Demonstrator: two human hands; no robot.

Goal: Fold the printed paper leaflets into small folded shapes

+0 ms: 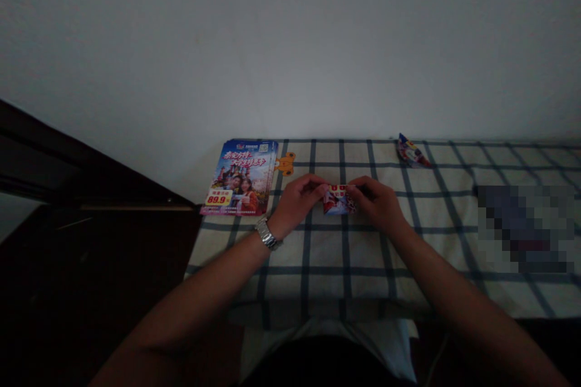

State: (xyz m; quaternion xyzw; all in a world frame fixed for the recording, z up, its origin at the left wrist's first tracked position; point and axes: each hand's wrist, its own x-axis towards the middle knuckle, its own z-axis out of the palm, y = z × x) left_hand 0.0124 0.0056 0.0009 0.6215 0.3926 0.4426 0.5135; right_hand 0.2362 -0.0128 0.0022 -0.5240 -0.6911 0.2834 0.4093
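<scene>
Between my two hands is a small folded flyer [339,201], printed in red, blue and white, lying low over the checked tablecloth. My left hand [303,198], with a silver watch [267,234] on its wrist, pinches the flyer's left edge. On the opposite edge, my right hand [376,198] grips with thumb and fingers. The fingertips behind the flyer are partly hidden. To the left of my left hand lies a stack of printed flyers [240,178] with the same sort of colours.
A folded paper piece [412,152] stands near the wall at the back right. An orange bear-shaped figure [285,164] shows beside the stack. A pixelated patch [521,227] covers something at right. The tablecloth [327,266] reaches the table's front edge, and dark floor [113,278] lies left.
</scene>
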